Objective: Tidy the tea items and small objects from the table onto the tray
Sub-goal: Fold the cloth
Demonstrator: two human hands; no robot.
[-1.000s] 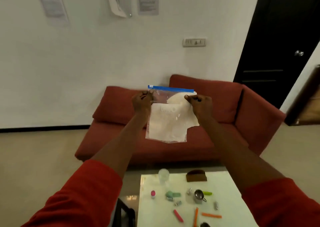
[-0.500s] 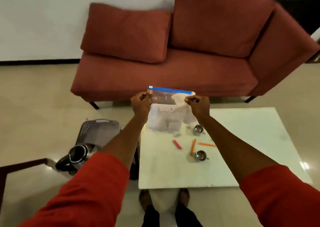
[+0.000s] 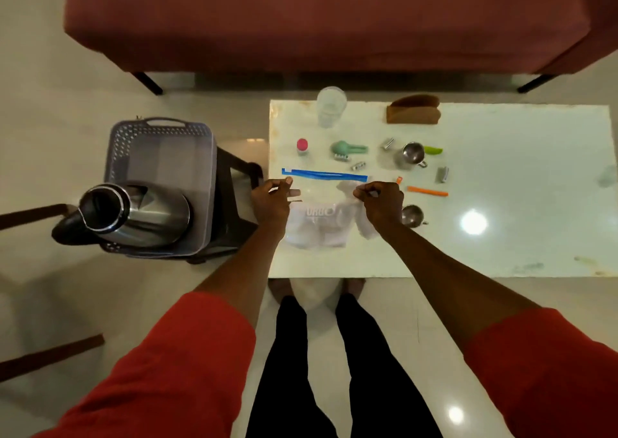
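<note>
Both hands hold a clear zip bag (image 3: 317,216) over the near left part of the white tabletop (image 3: 501,210). Left hand (image 3: 271,200) pinches the bag just below the left end of its blue zip strip (image 3: 324,174), some fingers extended; right hand (image 3: 383,203) pinches it near the right end, fingers curled. White folded material shows inside the bag, which hangs down between the wrists.

Beyond the hands, on the tabletop, lie a pink-capped bottle (image 3: 302,145), a green tool (image 3: 349,148), two small metal clips (image 3: 349,162), a steel cup (image 3: 412,155) with a lime-green piece (image 3: 433,150) just beside it, a clear plastic cup (image 3: 330,104) and a brown holder (image 3: 413,113) at the far edge. Right of the right hand sit a second steel cup (image 3: 413,215), partly hidden by the wrist, an orange stick (image 3: 427,191) and a grey clip (image 3: 442,174). An orange tip (image 3: 399,180) shows just above the right knuckles.

Left of the left hand, off the tabletop, a grey perforated tray (image 3: 160,149) rests on a dark stool (image 3: 239,183), with a steel kettle (image 3: 133,215) lying in its near end. A red sofa (image 3: 317,19) stands beyond the tabletop. Red sleeves (image 3: 167,370) and dark trousers (image 3: 334,370) fill the foreground.
</note>
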